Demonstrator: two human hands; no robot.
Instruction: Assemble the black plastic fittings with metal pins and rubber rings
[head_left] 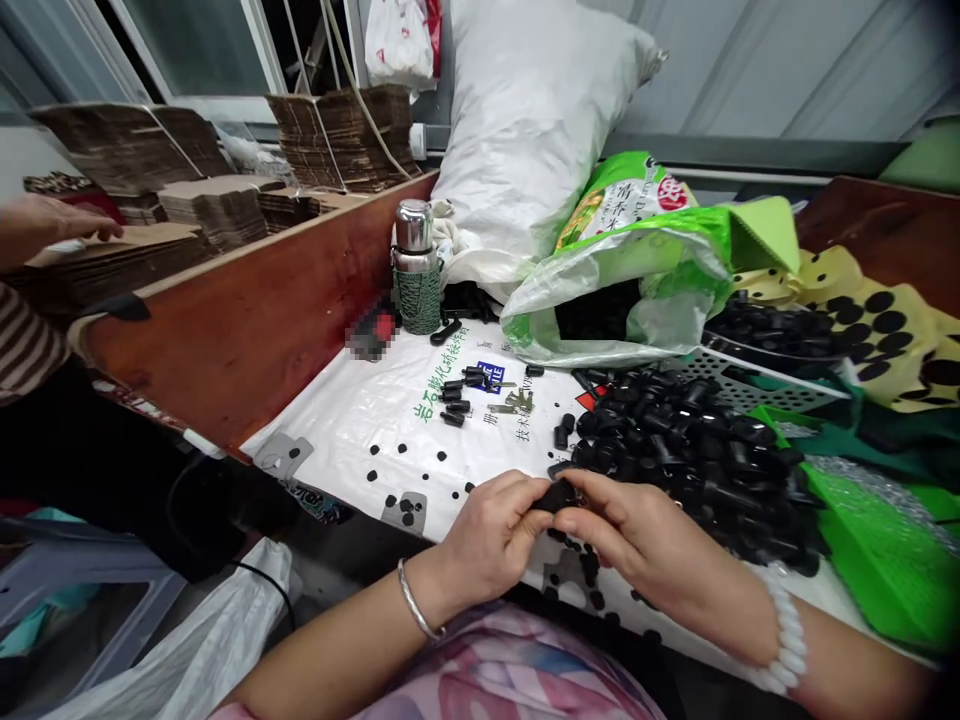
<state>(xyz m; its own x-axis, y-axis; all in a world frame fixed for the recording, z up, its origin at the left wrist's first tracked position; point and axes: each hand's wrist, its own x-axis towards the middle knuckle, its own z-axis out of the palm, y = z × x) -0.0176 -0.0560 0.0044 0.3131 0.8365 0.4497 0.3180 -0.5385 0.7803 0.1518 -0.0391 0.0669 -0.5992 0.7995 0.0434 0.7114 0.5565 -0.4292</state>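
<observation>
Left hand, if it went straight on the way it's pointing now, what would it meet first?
Your left hand pinches a small black part; just beyond it, the first thing met would likely be the fingers of your right hand, at the part's other end. Exact depth is hard to judge.

Tabletop (330, 430), seen from the wearer: flask (417, 270) at eleven o'clock, parts heap (675, 450) at two. Sack (517, 130) at twelve, behind the bag (536, 305).

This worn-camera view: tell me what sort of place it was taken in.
Probably a small workshop for hand assembly: a large pile of black parts lies beside the hands, stacks of flattened cardboard are tied up at the back, and a big white sack stands against the wall.
</observation>
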